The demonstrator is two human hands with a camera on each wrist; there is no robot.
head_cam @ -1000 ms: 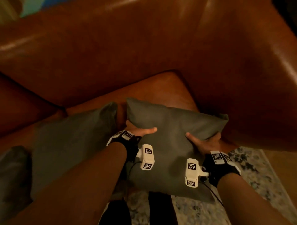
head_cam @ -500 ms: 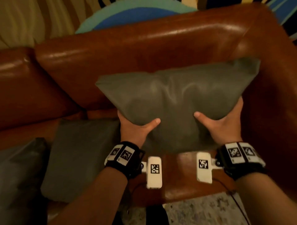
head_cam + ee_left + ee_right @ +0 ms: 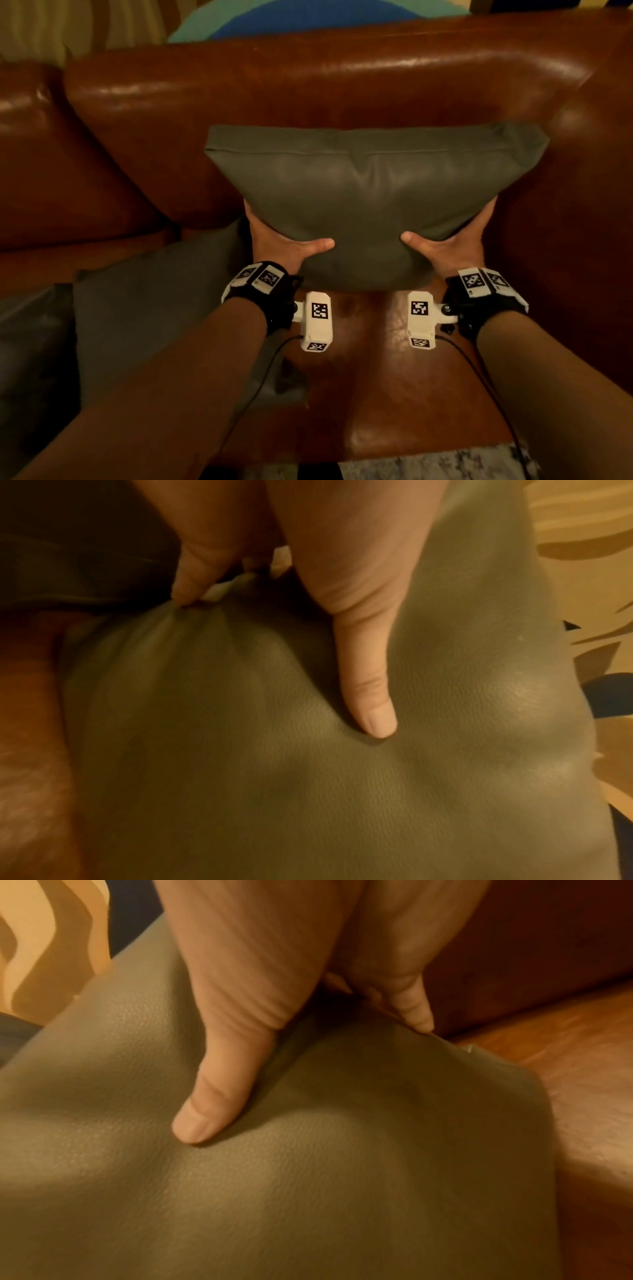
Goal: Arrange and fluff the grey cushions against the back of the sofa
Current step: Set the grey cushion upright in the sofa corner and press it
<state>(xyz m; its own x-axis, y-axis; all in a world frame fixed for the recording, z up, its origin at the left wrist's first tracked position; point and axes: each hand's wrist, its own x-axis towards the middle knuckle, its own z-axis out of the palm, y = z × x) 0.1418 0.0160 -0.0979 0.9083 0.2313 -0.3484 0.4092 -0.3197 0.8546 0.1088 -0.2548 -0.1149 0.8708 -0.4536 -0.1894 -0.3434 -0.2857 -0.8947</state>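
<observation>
Since half a second before, the square grey leather-look cushion (image 3: 370,205) had come down and nearer to the seat, its lower edge now just above the glossy brown leather sofa (image 3: 308,78) seat instead of well up against the backrest. It stood upright in front of the backrest at the right end of the sofa, seam along its top edge, close beside the right armrest.

The left hand (image 3: 281,246) had its grip clenched on the cushion's lower left corner, thumb pressed into the near face and fingers hidden behind; the left wrist view showed the thumb denting the grey cover and a fingertip (image 3: 186,588) bunching the corner. The right hand (image 3: 452,246) grasped the lower right corner in the same way, thumb sunk into the front and fingers tucked behind.

A second grey cushion (image 3: 154,315) lay flat on the seat to the left, partly under the left forearm. A darker cushion (image 3: 30,349) lay at the far left edge, dim and hard to make out. Behind the backrest showed a blue and teal rounded shape (image 3: 291,17) and pale striped curtain (image 3: 68,24). A patterned rug (image 3: 428,466) lay at the near edge.
</observation>
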